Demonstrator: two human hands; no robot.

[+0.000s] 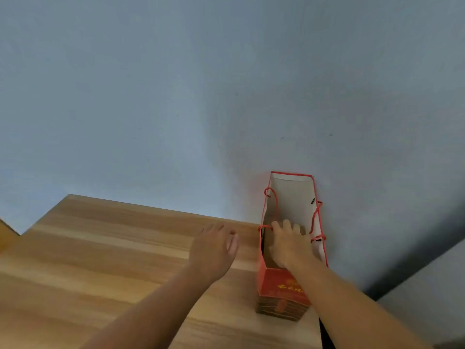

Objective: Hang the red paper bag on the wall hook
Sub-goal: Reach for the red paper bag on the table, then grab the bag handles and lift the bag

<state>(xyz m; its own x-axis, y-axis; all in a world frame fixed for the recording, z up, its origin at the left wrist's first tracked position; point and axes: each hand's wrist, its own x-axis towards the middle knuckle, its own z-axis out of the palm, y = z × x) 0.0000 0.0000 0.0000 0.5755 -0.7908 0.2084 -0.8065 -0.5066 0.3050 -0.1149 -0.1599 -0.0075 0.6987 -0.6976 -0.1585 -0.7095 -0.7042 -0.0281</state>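
Note:
The red paper bag [283, 293] stands upright on the wooden table [100, 248], at its right end against the wall. Its mouth is open, white inside, with red cord handles [315, 217] drooping over both long sides. My right hand [289, 244] reaches over the bag's mouth, fingers spread and partly inside; I cannot tell whether it grips a cord or the rim. My left hand [216, 248] hovers over the table just left of the bag, fingers apart and empty. No wall hook is in view.
A plain pale blue wall [226, 84] fills the upper view, behind the table. A dark strip [415, 268] runs diagonally at the lower right beside the table's end. A yellowish edge [6, 233] shows at the far left.

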